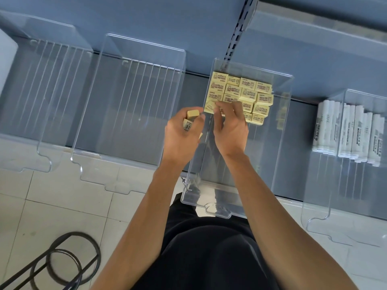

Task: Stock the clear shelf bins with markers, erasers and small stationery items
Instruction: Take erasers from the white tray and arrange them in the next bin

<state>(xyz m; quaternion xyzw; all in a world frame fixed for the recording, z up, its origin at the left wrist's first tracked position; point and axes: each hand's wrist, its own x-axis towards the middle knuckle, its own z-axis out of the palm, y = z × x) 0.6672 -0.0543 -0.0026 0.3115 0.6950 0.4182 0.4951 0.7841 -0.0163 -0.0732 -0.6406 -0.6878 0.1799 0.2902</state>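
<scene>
On the shelf (301,118) the bin (211,185) before us holds rows of yellow erasers (247,91) at its back. Well right of it we see white markers (345,132). Our left grip (182,139), at the bin's left wall, clutches spare erasers (192,115); our right grip (230,130) pinches one eraser (210,106) at the rows' near-left corner.

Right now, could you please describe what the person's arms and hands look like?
The left forearm and right forearm are bare, no sleeve in view. The left hand and right hand wear no gloves, rings or watch that show. Black clothing covers the body below.
</scene>
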